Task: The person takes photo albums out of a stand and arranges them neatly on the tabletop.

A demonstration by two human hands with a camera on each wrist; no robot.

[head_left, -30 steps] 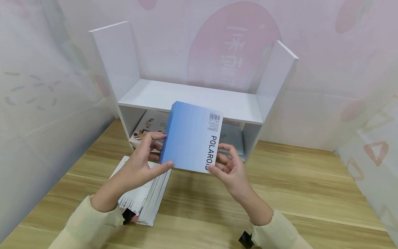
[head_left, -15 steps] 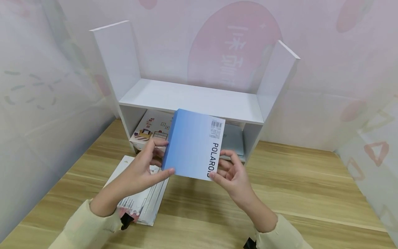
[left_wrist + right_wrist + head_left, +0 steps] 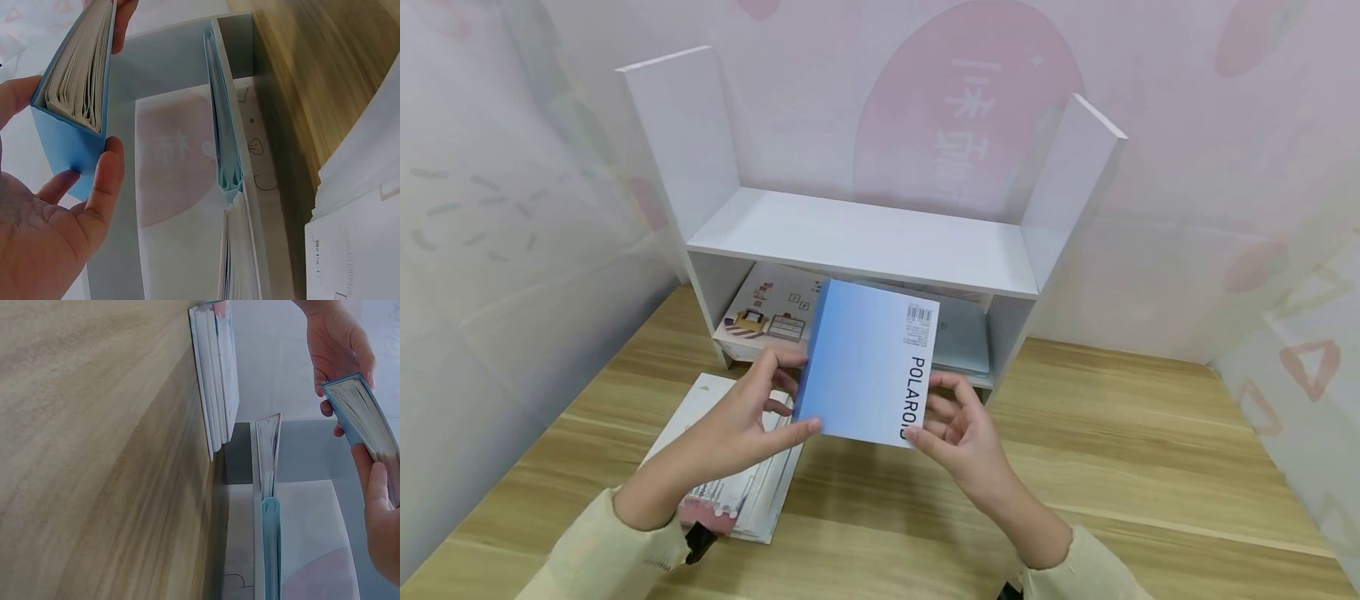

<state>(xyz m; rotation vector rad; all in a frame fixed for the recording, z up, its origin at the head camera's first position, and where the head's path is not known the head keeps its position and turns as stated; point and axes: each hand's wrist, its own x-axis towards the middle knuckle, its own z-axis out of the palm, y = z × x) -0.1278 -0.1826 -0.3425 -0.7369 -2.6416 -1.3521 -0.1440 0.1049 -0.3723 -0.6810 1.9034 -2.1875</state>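
A blue photo album (image 3: 868, 362) with "POLAROID" lettering and a barcode is held in front of the shelf by both hands. My left hand (image 3: 741, 421) grips its left side, thumb on the cover near the lower corner. At the lower right corner, my right hand (image 3: 966, 437) pinches the edge, thumb over the lettering. The left wrist view shows the album's loose page edges (image 3: 81, 75) between its covers. Behind it, a white two-tier shelf (image 3: 865, 237) has a white illustrated album (image 3: 775, 312) at the left of its lower compartment and a grey-blue album (image 3: 962, 333) at the right.
A stack of white books (image 3: 722, 467) lies on the wooden table (image 3: 1150, 467), partly under my left forearm. The shelf's tall side panels rise at left (image 3: 681, 146) and right (image 3: 1075, 183). A patterned curtain (image 3: 1187, 208) hangs behind and at the sides.
Both hands have brought the blue photo album lower and nearer to me, so more of the lower shelf shows behind it. The grip looks the same.
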